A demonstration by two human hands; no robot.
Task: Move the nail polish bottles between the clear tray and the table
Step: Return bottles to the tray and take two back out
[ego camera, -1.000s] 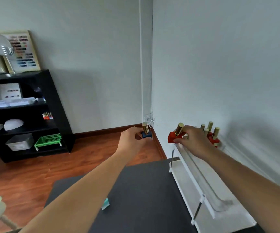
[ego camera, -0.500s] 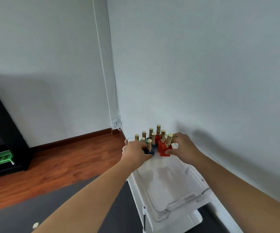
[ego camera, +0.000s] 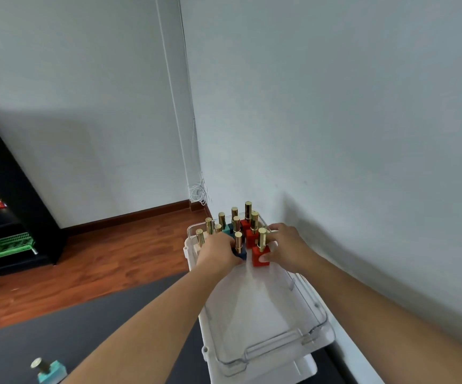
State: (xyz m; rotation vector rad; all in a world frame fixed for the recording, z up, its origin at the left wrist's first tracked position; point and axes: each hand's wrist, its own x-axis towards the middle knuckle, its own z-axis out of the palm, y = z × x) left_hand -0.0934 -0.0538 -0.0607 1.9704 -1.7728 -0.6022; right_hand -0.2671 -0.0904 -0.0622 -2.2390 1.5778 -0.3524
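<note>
A clear tray (ego camera: 317, 322) rests on a white shelf stand against the right wall. Several gold-capped nail polish bottles (ego camera: 235, 223) stand bunched at its far end. My left hand (ego camera: 218, 252) grips a dark blue bottle (ego camera: 239, 246) at the near edge of that bunch. Right beside it, my right hand (ego camera: 285, 249) holds a red bottle (ego camera: 261, 252) by its body. Both bottles are upright, low inside the tray. A teal bottle (ego camera: 48, 370) lies on the dark table (ego camera: 85, 322) at the bottom left.
The white shelf stand (ego camera: 302, 365) sits on the table's right side against the grey wall. A black shelf unit (ego camera: 8, 206) with a green basket (ego camera: 8, 246) stands far left on the wooden floor.
The view swung right toward the tray. Both hands carried their bottles over the tray and lowered them against the bunch at its far end.
</note>
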